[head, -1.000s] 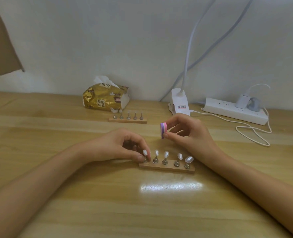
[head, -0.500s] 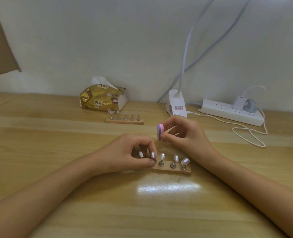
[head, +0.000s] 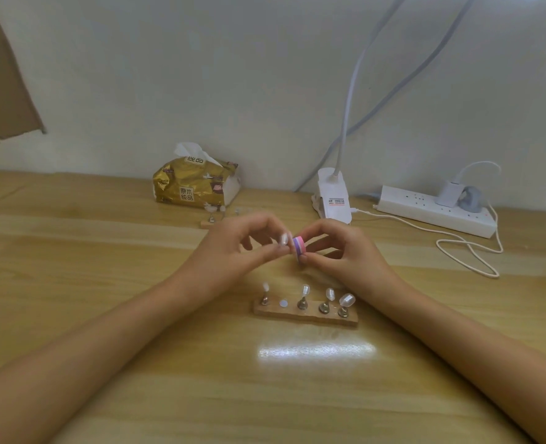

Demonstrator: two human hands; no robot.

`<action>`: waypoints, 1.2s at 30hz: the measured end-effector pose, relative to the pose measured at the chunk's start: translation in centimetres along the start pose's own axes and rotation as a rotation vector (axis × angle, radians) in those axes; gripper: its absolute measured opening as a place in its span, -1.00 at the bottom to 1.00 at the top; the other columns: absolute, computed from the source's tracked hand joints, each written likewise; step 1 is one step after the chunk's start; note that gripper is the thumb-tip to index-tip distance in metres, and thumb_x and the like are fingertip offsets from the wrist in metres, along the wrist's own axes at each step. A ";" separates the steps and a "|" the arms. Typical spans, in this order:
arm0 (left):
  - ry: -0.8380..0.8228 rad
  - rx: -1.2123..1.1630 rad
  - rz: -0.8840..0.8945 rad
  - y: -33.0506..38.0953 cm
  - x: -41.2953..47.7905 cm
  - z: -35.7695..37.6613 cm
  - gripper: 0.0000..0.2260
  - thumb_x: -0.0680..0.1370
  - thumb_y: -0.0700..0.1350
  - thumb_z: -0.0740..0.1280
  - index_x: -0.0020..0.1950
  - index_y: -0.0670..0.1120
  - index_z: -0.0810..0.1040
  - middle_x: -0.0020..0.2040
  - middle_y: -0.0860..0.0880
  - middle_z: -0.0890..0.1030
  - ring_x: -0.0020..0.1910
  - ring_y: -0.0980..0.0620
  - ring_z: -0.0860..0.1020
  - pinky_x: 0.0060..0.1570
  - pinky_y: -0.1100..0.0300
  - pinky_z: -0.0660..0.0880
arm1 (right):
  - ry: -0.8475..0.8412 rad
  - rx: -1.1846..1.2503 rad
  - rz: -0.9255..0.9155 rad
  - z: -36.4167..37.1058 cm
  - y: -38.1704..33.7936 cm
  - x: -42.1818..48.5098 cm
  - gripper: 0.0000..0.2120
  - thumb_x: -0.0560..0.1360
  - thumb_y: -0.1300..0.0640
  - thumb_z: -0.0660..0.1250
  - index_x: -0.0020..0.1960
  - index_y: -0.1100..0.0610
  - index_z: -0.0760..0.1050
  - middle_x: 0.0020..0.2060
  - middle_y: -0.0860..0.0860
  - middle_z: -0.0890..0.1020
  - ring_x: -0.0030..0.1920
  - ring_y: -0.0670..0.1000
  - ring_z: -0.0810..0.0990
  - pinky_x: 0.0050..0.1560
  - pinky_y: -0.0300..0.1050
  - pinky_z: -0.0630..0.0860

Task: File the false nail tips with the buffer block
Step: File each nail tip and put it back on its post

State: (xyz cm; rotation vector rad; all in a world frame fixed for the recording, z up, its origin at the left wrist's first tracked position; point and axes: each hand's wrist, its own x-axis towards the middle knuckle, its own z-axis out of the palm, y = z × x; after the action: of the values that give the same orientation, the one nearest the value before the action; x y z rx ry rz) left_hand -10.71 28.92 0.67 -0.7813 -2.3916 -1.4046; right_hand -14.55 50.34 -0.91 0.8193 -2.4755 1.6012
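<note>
Left hand (head: 239, 251) is pinching one small pale false nail tip (head: 284, 239) between thumb and forefinger, mid-frame. Right hand (head: 342, 254) is gripping the small pink-and-purple layered buffer block (head: 299, 246) by its edges. The block's face is sitting right at the tip; touching or just beside, cannot tell. Both hands are meeting above the light wooden worktop (head: 105, 315).

Just below them a short wooden holder strip (head: 310, 318) is lying flat. It is carrying four metal pegs, each topped with a clear nail tip (head: 305, 289). The second spot from the left is showing only a white round disc (head: 283, 303). A second wooden strip (head: 206, 223) is sitting behind the left hand, mostly hidden.

Upper centre-left, a crinkled gold tissue pack (head: 191, 184) is holding white tissue (head: 188, 149), which is poking out of the top. At right, a white power strip (head: 425, 209) is carrying a white charger plug (head: 448, 193) and a grey plug (head: 468, 200).
</note>
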 end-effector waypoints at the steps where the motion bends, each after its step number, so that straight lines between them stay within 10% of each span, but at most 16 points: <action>1: 0.025 -0.002 -0.059 -0.3 0.2 0.4 -0.97 0.50 -0.07 0.47 -0.12 0.06 0.64 -0.13 0.13 0.68 -0.13 0.14 0.61 -0.21 0.32 0.41 | -0.003 -0.015 -0.002 0.0 0.0 0.0 -0.83 0.45 0.24 0.53 -0.01 0.08 0.63 -0.08 -0.08 0.71 -0.05 -0.12 0.70 -0.11 -0.26 0.60; 11: -0.024 0.115 -0.245 -1.6 0.5 1.0 -0.91 0.37 -0.18 0.57 -0.21 -0.02 0.71 -0.21 0.10 0.69 -0.17 0.09 0.64 -0.03 0.12 0.57 | 0.000 -0.120 -0.184 0.3 -1.1 -0.6 -0.83 0.45 0.25 0.52 0.01 0.10 0.63 -0.09 -0.11 0.69 -0.05 -0.09 0.68 -0.15 -0.19 0.58; 16: 0.007 0.063 -0.295 -1.7 0.5 1.0 -0.85 0.34 -0.21 0.59 -0.23 0.01 0.70 -0.32 0.11 0.68 -0.30 0.23 0.61 -0.21 0.39 0.50 | 0.002 -0.192 -0.299 0.5 -1.1 -0.7 -0.85 0.50 0.26 0.48 0.04 0.11 0.62 -0.05 -0.09 0.68 -0.02 -0.10 0.67 -0.14 -0.22 0.58; 36: -0.015 0.100 -0.179 -1.7 0.7 1.1 -0.86 0.39 -0.25 0.56 -0.21 -0.02 0.71 -0.29 0.19 0.66 -0.30 0.22 0.58 -0.26 0.42 0.43 | 0.006 -0.218 -0.321 0.4 -0.3 -0.2 -0.86 0.46 0.28 0.52 0.00 0.19 0.63 -0.11 -0.02 0.68 -0.07 -0.03 0.67 0.02 -0.09 0.62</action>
State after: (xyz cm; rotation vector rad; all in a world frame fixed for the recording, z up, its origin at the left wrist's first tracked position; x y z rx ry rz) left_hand -12.19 29.45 -0.81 -0.5677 -2.5759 -1.3330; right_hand -14.14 49.94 -0.90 1.1053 -2.3121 1.2027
